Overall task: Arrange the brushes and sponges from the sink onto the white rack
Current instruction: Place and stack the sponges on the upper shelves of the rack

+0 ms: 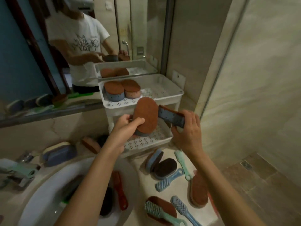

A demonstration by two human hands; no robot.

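- Two rack sponges [114,88], twelve o'clock.
- Two held sponges [146,116], centre.
- Four counter sponges [199,191], five o'clock.
- Four counter brushes [169,178], five o'clock.
- One red brush [120,190], six o'clock.
- Three blurry sponges [60,152], eight o'clock.

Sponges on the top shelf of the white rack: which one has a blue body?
The left sponge: under its brown pad the body is blue, while the right sponge beside it is pink below the pad.
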